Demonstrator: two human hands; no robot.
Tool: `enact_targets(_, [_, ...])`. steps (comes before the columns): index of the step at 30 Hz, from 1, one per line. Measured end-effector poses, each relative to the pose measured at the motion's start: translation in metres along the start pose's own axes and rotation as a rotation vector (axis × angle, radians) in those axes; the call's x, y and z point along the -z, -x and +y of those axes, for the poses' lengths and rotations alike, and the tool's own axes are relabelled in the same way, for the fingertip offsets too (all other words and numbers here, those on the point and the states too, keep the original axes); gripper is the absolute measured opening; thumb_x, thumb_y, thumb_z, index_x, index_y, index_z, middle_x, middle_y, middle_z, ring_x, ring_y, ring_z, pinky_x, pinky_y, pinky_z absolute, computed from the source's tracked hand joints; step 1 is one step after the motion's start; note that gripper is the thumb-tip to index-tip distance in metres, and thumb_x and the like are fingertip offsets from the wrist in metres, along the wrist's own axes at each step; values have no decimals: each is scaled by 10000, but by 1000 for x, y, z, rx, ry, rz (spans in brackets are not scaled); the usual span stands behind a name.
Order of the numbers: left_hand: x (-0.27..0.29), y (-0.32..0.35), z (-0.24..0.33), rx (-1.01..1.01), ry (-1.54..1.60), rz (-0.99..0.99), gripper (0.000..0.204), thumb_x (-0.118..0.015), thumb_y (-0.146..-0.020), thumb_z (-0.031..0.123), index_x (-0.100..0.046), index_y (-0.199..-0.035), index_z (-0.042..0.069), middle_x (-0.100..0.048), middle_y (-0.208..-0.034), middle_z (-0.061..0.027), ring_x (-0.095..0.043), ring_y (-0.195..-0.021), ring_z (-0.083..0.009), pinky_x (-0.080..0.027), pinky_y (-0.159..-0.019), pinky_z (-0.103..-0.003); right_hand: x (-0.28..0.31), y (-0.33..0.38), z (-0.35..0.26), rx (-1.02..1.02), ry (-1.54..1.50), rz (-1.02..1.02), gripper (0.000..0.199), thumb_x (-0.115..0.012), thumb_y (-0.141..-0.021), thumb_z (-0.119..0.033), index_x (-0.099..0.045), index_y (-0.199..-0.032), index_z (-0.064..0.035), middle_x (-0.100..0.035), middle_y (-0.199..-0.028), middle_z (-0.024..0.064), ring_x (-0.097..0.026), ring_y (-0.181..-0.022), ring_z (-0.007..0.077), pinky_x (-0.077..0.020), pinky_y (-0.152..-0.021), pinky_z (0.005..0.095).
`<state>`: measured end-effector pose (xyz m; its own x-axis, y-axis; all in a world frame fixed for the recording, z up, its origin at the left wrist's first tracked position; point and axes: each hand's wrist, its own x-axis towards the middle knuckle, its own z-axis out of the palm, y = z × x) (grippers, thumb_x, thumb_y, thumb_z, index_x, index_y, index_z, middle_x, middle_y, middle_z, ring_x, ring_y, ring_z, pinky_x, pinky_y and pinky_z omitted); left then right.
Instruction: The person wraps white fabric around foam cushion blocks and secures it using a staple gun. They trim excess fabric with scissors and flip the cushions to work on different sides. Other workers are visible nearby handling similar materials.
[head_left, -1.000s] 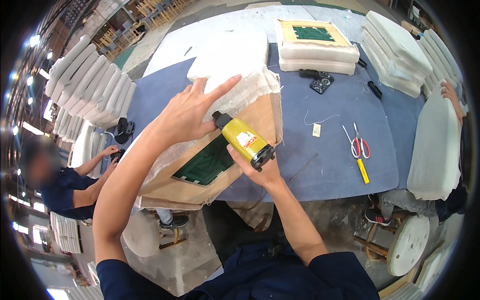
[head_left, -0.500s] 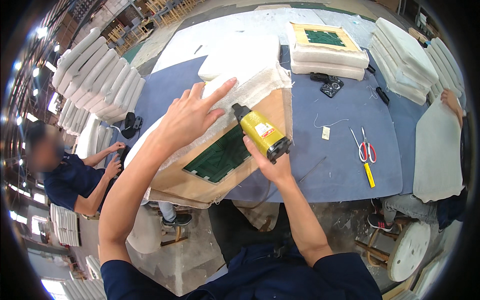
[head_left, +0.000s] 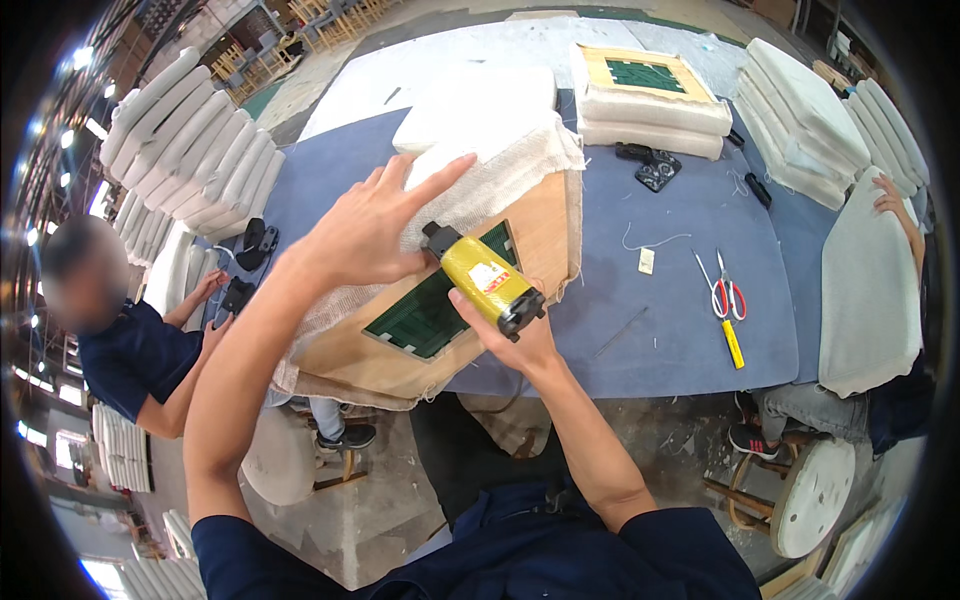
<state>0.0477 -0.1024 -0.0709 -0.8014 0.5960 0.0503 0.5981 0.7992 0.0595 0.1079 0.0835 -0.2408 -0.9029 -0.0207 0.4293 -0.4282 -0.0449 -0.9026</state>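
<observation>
A seat cushion lies underside up before me, with a plywood base (head_left: 543, 215) and a green webbed opening (head_left: 415, 318). Loose off-white cover fabric (head_left: 520, 150) runs along its far edge. My left hand (head_left: 368, 232) rests at that fabric with thumb and forefinger spread, holding nothing I can see. In my right hand (head_left: 522, 348) is a yellow and black staple gun (head_left: 485, 278), gripped from below. Its black nose is beside my left thumb, over the fabric's edge near the opening. Whether the nose touches the cushion I cannot tell.
Red-handled scissors (head_left: 728, 298) and a yellow-handled tool (head_left: 733, 345) lie on the blue tabletop (head_left: 690, 220). A black staple gun (head_left: 655, 168) lies farther back. Cushion stacks (head_left: 655, 120) stand at the back and sides. Co-workers sit left (head_left: 150, 350) and right (head_left: 895, 215).
The staple gun in my right hand has moved left and slightly down, from over the plywood toward my left thumb. My left thumb has lowered toward the fabric edge.
</observation>
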Motion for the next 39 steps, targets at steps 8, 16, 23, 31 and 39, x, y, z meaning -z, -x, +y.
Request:
enact_targets(8, [6,37,-2,271,15,-60,600,-476,-1163,322,-312,-1740,321,-572,-1375,-220,-595,-1251,-428,-442,-1137,-521,-3,-6,18,-104,-77,75,244,-843,-913,-174,-803,-1072,6,-822,-975,144,-796,-894,247,-587,-818,366])
enact_targets(16, [-12,48,-7,137,-225,102,722,-670,-1075,273,-352,-1716,362,-579,-1257,-215,-642,-1106,-413,-542,-951,-514,-23,4,-3,70,-58,73,354,-876,-876,-179,-769,-1147,23,-814,-914,139,-794,-792,252,-587,-753,374])
enact_targets(23, [-12,53,-3,117,-268,93,858,-733,-1011,191,-309,-1728,393,-565,-1326,-225,-643,-1150,-419,-558,-992,-501,-42,25,20,52,135,40,420,-901,-843,-221,-758,-1145,33,-805,-976,147,-769,-830,311,-555,-786,396])
enact_targets(31, [11,58,-30,50,147,10,815,-649,-1024,130,-303,-1743,291,-529,-1546,-242,-573,-1368,-426,-448,-1182,-496,-32,28,-17,-7,-79,16,365,-865,-898,-155,-757,-1183,44,-824,-1033,137,-787,-889,217,-586,-830,351])
enact_targets(39, [9,63,5,513,65,-62,558,-390,-1181,365,-324,-1732,303,-655,-1249,-270,-663,-1213,-456,-483,-1102,-502,-21,-9,9,-129,-9,20,226,-807,-957,-196,-806,-1038,15,-829,-946,94,-791,-840,213,-601,-795,365])
